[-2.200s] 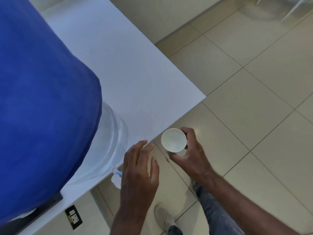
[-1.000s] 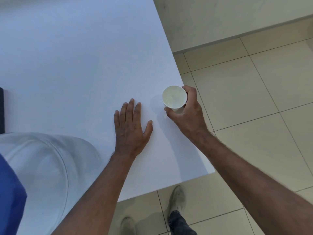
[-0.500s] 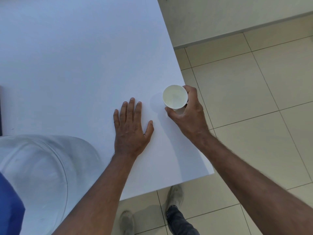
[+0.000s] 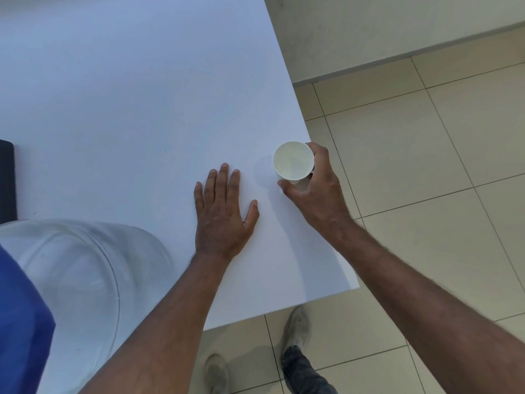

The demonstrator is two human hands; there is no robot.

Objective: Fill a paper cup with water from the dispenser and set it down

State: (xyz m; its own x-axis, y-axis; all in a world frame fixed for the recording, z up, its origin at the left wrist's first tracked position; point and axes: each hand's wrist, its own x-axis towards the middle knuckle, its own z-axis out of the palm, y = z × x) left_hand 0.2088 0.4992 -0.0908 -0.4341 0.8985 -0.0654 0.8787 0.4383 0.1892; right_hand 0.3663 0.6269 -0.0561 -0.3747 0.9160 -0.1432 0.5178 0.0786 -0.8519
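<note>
two hands in frame, one flat, one on the cup. biggest thing first: white table, mostly bare, its right edge running just past the cup. water jug of the dispenser sits at the near left of the table, blue cover on top; no tap visible from here.

left hand lies palm down on the table, fingers spread and holding nothing, near the cup but not touching it.

right hand is wrapped around the paper cup, thumb on the near side, fingers curled round the far side. cup is upright, close to the right edge of the table. can't tell if the base is on the surface or just off it. inside looks pale with a faint sheen, so i judge there's water in it, level unclear.

handling, my read: thin paper wall, light even when filled, soft, so squeezing would ovalise the rim and push water over. best hold is mid-wall, light pinch, kept level. outside could be slick if wet. that close to the edge, a nudge could tip it off. i'd let go straight, fingers opening outward.
</note>
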